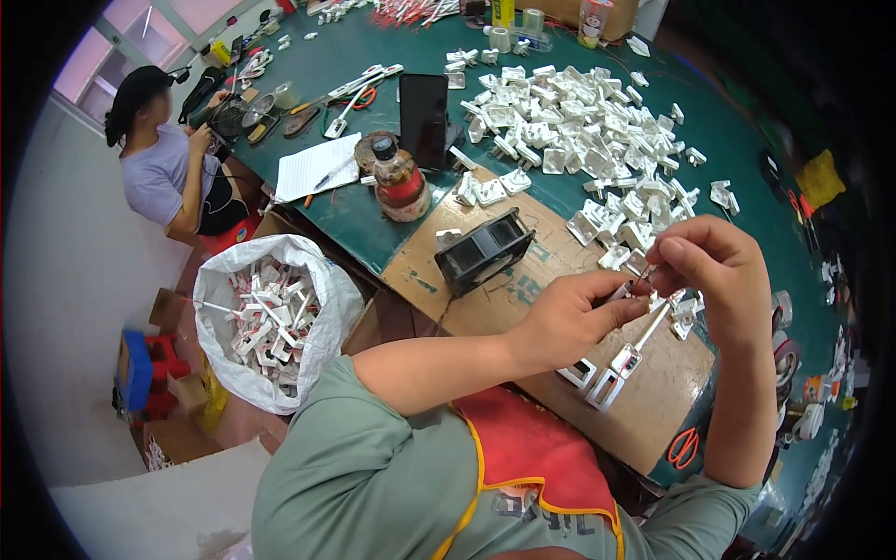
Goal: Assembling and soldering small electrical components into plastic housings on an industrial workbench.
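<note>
— Hands first: what are they doing?
— Left hand (567,319) pinches the upper end of a thin white cable (651,328) between thumb and forefinger. Right hand (711,266) meets it there, its fingers curled and pressed together on the same end.
— Where does that cable go?
— It slants down to a small white plastic housing (614,375) dangling just above the brown cardboard sheet (560,257) on the green table (373,210).
— What lies around?
— A heap of white plastic parts (583,121) lies beyond the hands, a black square fan (483,250) sits on the cardboard, and a white sack of parts (271,322) stands on the floor at the left.
</note>
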Demonstrator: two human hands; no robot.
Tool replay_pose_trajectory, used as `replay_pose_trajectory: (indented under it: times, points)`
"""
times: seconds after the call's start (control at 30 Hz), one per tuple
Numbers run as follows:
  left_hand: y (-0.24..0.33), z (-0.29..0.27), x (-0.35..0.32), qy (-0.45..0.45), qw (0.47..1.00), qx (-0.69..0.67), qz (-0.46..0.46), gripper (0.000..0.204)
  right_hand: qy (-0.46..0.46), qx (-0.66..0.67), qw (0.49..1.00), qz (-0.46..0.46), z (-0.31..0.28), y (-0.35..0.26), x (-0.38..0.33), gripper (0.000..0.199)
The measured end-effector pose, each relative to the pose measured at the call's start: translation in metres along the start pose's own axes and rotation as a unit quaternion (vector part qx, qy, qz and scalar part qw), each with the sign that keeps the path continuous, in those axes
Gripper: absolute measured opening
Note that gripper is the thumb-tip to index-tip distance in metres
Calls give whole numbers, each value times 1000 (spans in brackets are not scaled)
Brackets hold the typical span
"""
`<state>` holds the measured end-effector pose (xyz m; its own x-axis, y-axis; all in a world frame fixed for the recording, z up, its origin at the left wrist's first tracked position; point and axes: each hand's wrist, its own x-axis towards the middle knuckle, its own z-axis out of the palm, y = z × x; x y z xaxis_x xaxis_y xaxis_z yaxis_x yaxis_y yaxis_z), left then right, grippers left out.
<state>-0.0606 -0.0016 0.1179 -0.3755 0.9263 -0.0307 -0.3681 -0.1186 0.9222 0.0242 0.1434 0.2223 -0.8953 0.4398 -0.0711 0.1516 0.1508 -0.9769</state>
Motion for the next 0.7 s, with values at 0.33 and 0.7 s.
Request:
replay_pose_trajectory:
  times: [0.33,0.7]
  points:
    - [0,-18,17,101,981,-162,13,19,-133,-117,978,111,-13,57,-6,30]
    - [-12,-24,28,110,977,-178,42,25,-182,37,957,222,-3,100,-42,19]
